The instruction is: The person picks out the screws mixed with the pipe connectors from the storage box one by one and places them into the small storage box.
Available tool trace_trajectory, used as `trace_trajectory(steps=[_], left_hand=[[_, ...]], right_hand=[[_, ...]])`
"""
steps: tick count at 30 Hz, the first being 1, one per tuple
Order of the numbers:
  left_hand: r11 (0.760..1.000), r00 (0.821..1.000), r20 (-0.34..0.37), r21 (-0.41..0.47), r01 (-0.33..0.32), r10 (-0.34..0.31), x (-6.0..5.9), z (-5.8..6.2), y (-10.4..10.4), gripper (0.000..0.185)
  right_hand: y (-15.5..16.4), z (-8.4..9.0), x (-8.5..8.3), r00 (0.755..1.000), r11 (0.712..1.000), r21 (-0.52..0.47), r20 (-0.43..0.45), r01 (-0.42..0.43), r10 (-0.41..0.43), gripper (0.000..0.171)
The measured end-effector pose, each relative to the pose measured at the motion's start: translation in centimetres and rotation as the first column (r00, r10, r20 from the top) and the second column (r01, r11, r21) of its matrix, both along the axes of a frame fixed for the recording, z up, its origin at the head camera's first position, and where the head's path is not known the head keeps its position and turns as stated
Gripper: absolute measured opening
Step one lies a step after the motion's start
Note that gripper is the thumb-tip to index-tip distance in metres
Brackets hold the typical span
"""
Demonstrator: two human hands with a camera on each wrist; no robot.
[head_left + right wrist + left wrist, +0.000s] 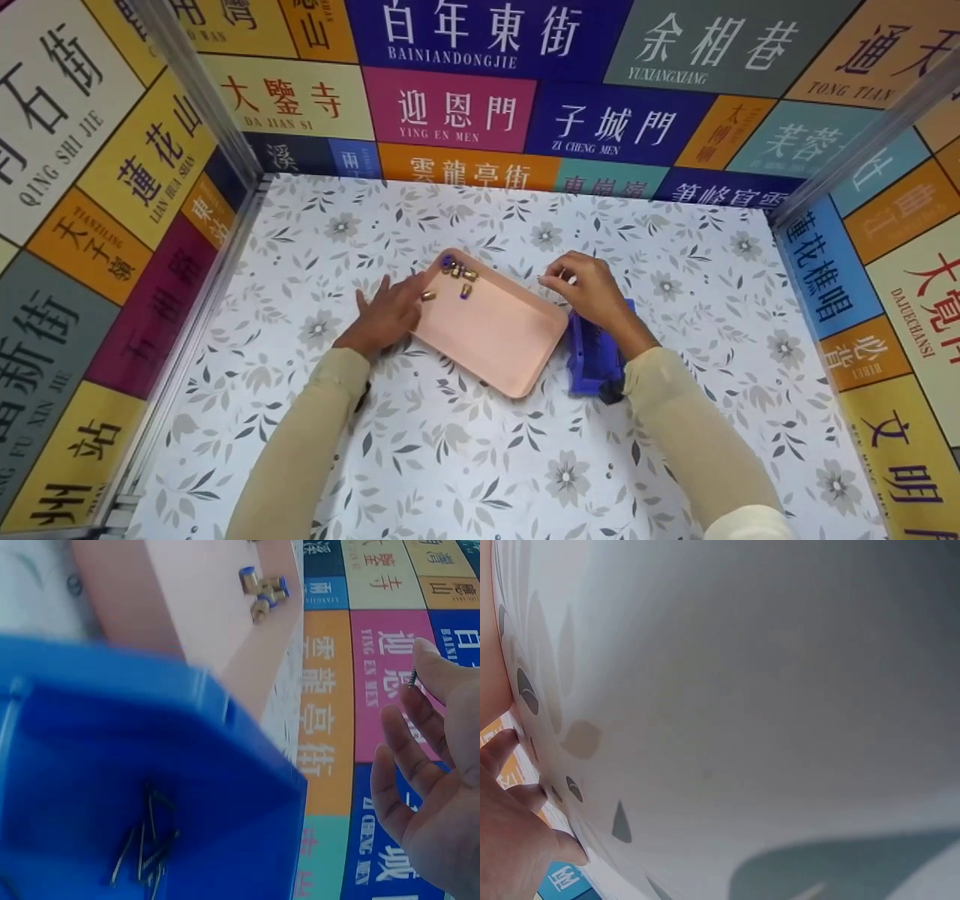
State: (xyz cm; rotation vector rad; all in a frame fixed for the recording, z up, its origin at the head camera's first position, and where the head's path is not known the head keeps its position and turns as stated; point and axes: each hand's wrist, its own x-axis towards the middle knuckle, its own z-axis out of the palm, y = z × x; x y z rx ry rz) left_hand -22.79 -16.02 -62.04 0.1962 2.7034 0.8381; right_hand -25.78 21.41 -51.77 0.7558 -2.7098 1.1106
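A pink tray (pixel 491 330) lies mid-table, with several small brass and blue fittings (pixel 457 271) at its far corner; they also show in the right wrist view as fittings (pixel 262 589) on the tray (pixel 202 607). My left hand (pixel 405 298) lies flat on the table against the tray's left edge, fingers straight, close to one loose fitting (pixel 428 295). My right hand (pixel 556 280) hovers over a blue bin (pixel 592 356) and pinches a small dark screw (pixel 412 679) at its fingertips (pixel 429 664). The bin (pixel 112 765) holds several more dark screws (pixel 146 849).
The floral-patterned table (pixel 465 450) is enclosed by walls of coloured sign panels (pixel 450 109) with metal corner posts (pixel 199 90). The left wrist view shows only the tabletop (pixel 742 727) up close and my left fingers (pixel 510 832).
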Motion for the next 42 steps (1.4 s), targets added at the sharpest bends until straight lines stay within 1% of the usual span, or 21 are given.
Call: trace_trajectory(steps=[4, 8, 12, 16, 21, 27, 34, 42], left_hand=[[1.0, 1.0, 0.003, -0.014, 0.009, -0.009, 0.0, 0.0, -0.1, 0.059], [1.0, 1.0, -0.005, -0.01, 0.013, -0.013, 0.1, 0.1, -0.1, 0.057], [0.999, 0.999, -0.02, -0.017, 0.027, -0.027, 0.1, 0.2, -0.1, 0.056], [0.999, 0.999, -0.014, -0.04, 0.032, -0.033, 0.2, 0.1, -0.1, 0.057], [1.0, 1.0, 0.002, -0.026, 0.016, -0.016, 0.1, 0.0, 0.0, 0.058], [1.0, 1.0, -0.015, -0.007, 0.016, -0.017, 0.1, 0.0, 0.0, 0.062], [0.999, 0.997, -0.053, -0.012, 0.051, -0.052, 0.3, 0.0, -0.3, 0.072], [0.999, 0.998, -0.041, 0.002, 0.05, -0.05, 0.3, 0.2, -0.2, 0.073]], right_hand=[[1.6, 0.1, 0.3, 0.999, 0.999, 0.02, -0.015, 0.033, -0.033, 0.016], [3.3, 0.0, 0.5, 0.999, 0.999, 0.024, -0.023, 0.046, -0.046, 0.015], [5.0, -0.4, 0.8, 0.997, 0.997, 0.028, -0.023, 0.072, -0.071, 0.014], [6.5, -0.9, 1.1, 0.995, 0.994, 0.038, -0.023, 0.1, -0.099, 0.014], [7.9, -1.5, 1.7, 0.992, 0.991, 0.04, -0.013, 0.125, -0.125, 0.013], [9.0, -2.1, 2.3, 0.99, 0.989, 0.048, -0.003, 0.142, -0.142, 0.013], [9.5, -2.6, 2.6, 0.989, 0.986, 0.064, -0.019, 0.151, -0.15, 0.011], [9.7, -3.0, 2.7, 0.987, 0.986, 0.056, -0.022, 0.158, -0.157, 0.011]])
